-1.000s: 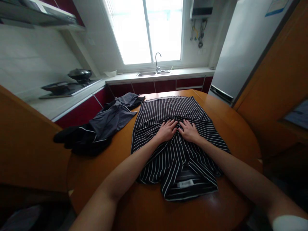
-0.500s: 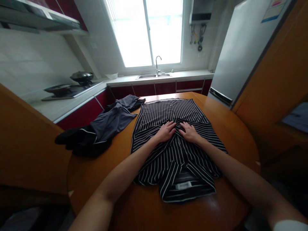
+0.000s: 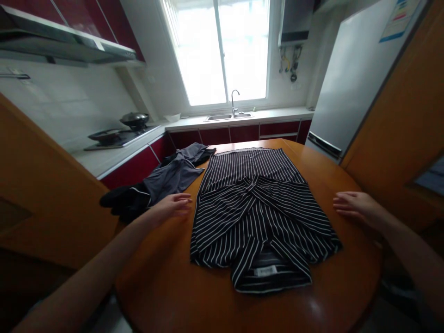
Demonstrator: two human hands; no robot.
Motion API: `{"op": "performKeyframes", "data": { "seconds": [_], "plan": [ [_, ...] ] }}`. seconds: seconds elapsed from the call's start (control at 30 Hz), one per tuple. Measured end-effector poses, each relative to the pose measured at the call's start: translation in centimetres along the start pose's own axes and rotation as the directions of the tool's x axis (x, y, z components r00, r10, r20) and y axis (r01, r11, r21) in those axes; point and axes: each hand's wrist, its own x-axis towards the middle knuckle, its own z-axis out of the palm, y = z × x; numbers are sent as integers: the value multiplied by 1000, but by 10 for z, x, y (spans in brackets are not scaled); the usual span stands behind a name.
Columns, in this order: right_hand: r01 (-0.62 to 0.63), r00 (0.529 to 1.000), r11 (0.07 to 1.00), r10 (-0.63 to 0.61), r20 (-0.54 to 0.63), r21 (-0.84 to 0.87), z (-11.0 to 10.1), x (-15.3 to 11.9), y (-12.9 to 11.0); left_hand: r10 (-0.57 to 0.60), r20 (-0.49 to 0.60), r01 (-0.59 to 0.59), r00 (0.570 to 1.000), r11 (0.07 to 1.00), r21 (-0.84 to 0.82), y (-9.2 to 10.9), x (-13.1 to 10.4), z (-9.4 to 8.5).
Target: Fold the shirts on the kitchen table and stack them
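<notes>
A black shirt with white stripes (image 3: 256,222) lies flat on the round wooden table (image 3: 166,286). Its collar, with a white label inside, points toward me, and the hem lies at the far side. Both sleeves are folded inward and cross at the middle of the shirt. My left hand (image 3: 173,206) hovers just left of the shirt, fingers stretched out and holding nothing. Off to the right of the shirt, my right hand (image 3: 357,206) is also empty, its fingers extended and a little curved.
Dark grey and black clothing (image 3: 166,178) lies bunched at the table's left edge. Beyond the table are a counter with a sink (image 3: 229,116), a stove with a lidded pan (image 3: 134,120), and a fridge (image 3: 350,78) at the right.
Both hands have left the crossed sleeves at the shirt's middle and moved outward, one to each side. The sleeves stay folded in place. The camera view has shifted slightly.
</notes>
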Motion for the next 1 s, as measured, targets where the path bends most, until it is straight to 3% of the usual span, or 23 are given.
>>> {"op": "performKeyframes", "data": {
  "seconds": [0.07, 0.17, 0.43, 0.63, 0.83, 1.0],
  "plan": [
    [-59, 996, 994, 52, 76, 93, -12, -8, 16, -111, 53, 117, 992, 985, -128, -16, -13, -7],
    [-130, 976, 974, 93, 196, 185, -15, -15, 23, -171, 191, 215, 967, 948, -237, -28, -22, -5],
    [-251, 921, 964, 210, 329, 89, 7, -2, 14, -225, 280, 298, 933, 919, -258, -41, -2, 8],
    [-155, 891, 979, 196, 408, -132, 12, 13, 10, -243, 333, 301, 911, 944, -134, -45, 5, 13],
    [28, 882, 947, 128, 454, -321, 15, 19, 8, -221, 247, 221, 943, 975, 28, -51, 7, 16],
    [71, 861, 923, 135, 490, -379, 24, 12, 1, -203, 242, 180, 949, 977, 114, -56, 6, 16]
  ]
}}
